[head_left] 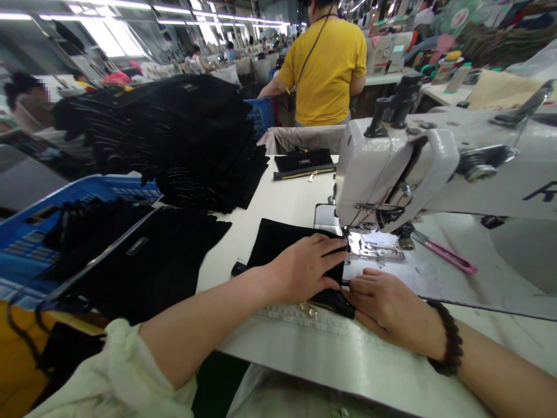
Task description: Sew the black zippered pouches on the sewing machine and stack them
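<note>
A black fabric piece (276,244) lies on the white sewing table, its right edge beside the needle area of a sewing machine (394,174). My left hand (307,267) rests flat on this fabric, fingers stretched toward the needle. Close to it, my right hand (387,305) pinches the fabric's near right corner between thumb and fingers. Under the near edge shows a zipper strip with a gold zipper pull (310,311). The fabric beneath my left palm is hidden.
A tall stack of black fabric pieces (174,133) stands at left, with more in a blue crate (130,187). Pink-handled thread snips (452,257) lie right of the needle. A zipper strip (300,172) lies farther back. A person in a yellow shirt (326,69) stands beyond.
</note>
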`<control>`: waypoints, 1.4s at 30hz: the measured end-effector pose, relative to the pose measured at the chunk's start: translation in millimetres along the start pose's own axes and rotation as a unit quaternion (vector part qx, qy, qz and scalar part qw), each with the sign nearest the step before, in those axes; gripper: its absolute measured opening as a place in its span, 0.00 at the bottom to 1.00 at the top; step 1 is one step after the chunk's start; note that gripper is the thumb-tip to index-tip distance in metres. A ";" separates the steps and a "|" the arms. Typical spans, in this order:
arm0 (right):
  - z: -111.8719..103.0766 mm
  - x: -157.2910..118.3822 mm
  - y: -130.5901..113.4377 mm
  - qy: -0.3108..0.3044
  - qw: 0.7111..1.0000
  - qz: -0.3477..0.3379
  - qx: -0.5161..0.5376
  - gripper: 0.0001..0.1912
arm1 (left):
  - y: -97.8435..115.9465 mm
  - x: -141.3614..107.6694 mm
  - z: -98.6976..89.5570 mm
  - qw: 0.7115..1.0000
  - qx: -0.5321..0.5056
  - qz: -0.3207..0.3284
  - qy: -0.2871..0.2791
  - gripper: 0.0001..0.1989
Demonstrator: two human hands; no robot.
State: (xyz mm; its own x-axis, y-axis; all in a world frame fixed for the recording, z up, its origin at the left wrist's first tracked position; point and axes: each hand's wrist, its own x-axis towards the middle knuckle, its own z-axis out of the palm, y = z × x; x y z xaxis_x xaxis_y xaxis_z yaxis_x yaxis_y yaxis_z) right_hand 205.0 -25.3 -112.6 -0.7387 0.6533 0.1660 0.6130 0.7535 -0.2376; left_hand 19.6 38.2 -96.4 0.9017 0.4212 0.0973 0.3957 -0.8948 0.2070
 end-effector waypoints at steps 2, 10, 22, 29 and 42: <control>-5.1 -7.0 4.7 -0.017 1.000 0.003 0.026 0.13 | 9.5 5.4 10.2 1.000 0.028 0.009 0.001 0.20; -10.5 -17.0 12.4 -0.048 0.994 0.093 -0.027 0.14 | 36.2 2.4 24.1 0.988 -0.046 -0.099 0.112 0.19; -8.5 -14.0 8.6 -0.036 0.994 0.076 -0.064 0.10 | 31.5 5.0 33.4 0.994 -0.013 -0.084 0.070 0.18; -7.8 -11.1 4.9 -0.030 0.990 0.115 -0.080 0.07 | 26.3 7.0 28.6 0.994 0.008 -0.054 0.097 0.17; -5.1 -12.5 11.0 -0.030 0.995 0.087 -0.047 0.10 | 21.4 -3.5 25.8 0.995 -0.027 -0.016 0.090 0.17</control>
State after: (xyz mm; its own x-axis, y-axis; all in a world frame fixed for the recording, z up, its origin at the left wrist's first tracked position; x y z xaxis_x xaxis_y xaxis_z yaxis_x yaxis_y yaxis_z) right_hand 222.4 -24.7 -112.4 -0.6330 0.7707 0.0729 0.7542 0.6352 -0.1668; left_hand 29.4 13.8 -117.4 0.8409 0.4735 0.2620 0.4093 -0.8733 0.2644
